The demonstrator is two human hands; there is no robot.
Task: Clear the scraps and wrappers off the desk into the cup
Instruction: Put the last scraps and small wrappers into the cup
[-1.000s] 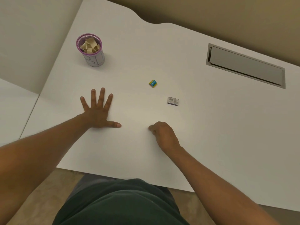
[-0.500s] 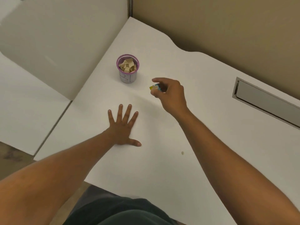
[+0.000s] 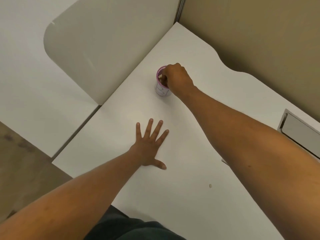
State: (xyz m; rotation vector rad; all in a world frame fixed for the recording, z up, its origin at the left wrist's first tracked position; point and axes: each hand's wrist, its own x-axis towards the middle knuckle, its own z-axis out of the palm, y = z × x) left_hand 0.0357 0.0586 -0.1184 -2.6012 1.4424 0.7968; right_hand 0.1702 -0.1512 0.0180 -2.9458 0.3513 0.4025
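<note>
One small white paper cup with a purple rim (image 3: 161, 90) stood upright on the white desk top (image 3: 181, 153), toward its far left part, near the corner where the grey divider panel (image 3: 103, 49) met the tan wall (image 3: 259, 32). Beige paper scraps (image 3: 160, 77) showed inside it at the left part of the opening. The right hand (image 3: 177, 77) was over the cup's mouth, covering most of the rim, its fingers curled down and bunched toward the opening; whether they pinched anything could not be told, since the fingertips were hidden against the contents. The right forearm stretched back from there across the desk toward the lower right.

Nearer the person, well apart from the cup, the left hand (image 3: 149, 147) lay flat on the desk, palm down, fingers spread apart and holding nothing. A tiny pale crumb-like scrap (image 3: 210, 185) lay on the desk near the front edge, beside the right forearm. At the right edge, a rectangular grey cable hatch (image 3: 297, 130) was set into the desk. Dark green clothing (image 3: 131, 227) showed at the bottom.
</note>
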